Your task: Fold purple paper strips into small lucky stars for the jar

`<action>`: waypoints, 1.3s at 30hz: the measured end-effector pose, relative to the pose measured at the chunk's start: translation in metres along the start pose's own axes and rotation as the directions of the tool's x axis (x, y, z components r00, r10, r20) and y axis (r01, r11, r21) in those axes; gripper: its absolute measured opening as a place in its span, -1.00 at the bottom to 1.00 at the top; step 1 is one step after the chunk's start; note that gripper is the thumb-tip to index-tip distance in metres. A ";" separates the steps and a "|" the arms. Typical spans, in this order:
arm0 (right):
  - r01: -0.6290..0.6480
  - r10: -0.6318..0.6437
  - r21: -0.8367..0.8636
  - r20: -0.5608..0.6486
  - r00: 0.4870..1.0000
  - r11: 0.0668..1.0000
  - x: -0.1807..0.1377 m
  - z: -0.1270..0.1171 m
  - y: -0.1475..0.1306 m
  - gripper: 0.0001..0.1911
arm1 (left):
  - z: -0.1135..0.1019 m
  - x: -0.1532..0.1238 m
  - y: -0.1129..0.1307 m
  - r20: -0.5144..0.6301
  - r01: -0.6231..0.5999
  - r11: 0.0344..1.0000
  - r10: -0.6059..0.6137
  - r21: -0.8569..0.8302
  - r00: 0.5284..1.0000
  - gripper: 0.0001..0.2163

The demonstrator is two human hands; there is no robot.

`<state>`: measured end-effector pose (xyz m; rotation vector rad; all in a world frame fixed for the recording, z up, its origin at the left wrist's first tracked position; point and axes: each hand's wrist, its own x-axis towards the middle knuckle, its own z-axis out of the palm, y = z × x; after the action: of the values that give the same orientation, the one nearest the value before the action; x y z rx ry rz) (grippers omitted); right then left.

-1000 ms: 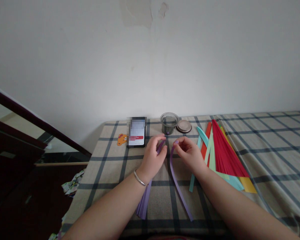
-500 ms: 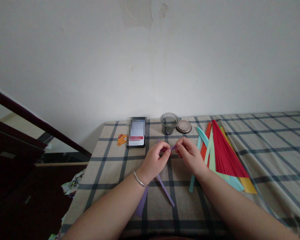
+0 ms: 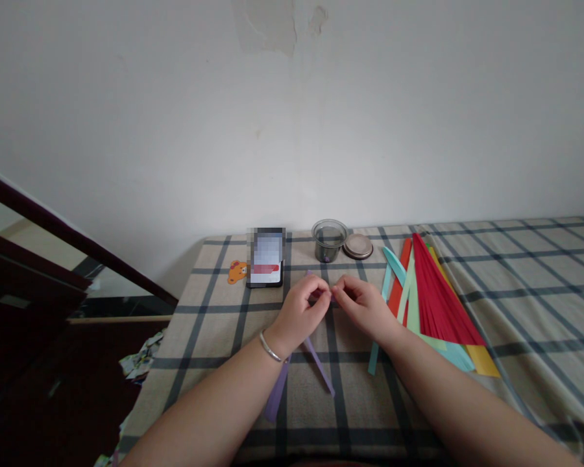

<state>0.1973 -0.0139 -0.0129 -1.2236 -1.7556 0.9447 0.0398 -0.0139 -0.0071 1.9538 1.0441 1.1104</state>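
Observation:
My left hand (image 3: pixel 305 306), with a silver bangle at its wrist, pinches a narrow purple paper strip (image 3: pixel 320 368) whose tail hangs down toward the tablecloth. Right beside it, my right hand (image 3: pixel 361 301) is closed too, its thumb and forefinger meeting the left fingertips at the strip's upper end. The fingers hide most of that end. Under my left wrist lie more purple paper strips (image 3: pixel 275 394), partly covered by the forearm.
Behind my hands stand a clear plastic cup (image 3: pixel 329 240) and a round lid (image 3: pixel 358 246). A phone (image 3: pixel 265 258) rests left of them by a bear-shaped cutout (image 3: pixel 237 272). Fanned red paper strips (image 3: pixel 440 298) and other coloured strips lie right. The wall (image 3: pixel 292 143) borders the table's back.
My right hand has come in to the left fingertips, closing the small gap where purple paper showed between them. The strip's hanging tail has shifted slightly left and up.

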 end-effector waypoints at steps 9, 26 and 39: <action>-0.082 0.077 0.152 0.038 0.996 0.985 0.002 0.003 0.001 -0.64 | 0.003 0.000 -0.005 -0.073 0.021 1.000 -0.021 -0.008 0.997 -0.94; -0.139 0.143 0.512 0.031 0.989 0.848 0.004 0.002 -0.003 -0.69 | 0.005 0.000 -0.010 -0.107 0.030 0.994 -0.041 -0.106 0.993 -0.91; -0.086 0.127 0.490 -0.051 0.991 0.867 0.005 0.002 -0.004 -0.73 | 0.006 0.000 -0.009 -0.032 0.154 0.947 -0.170 -0.280 0.985 -0.89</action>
<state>0.1932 -0.0102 -0.0092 -1.0124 -1.2809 1.2897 0.0423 -0.0103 -0.0170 1.5960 0.9996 1.1570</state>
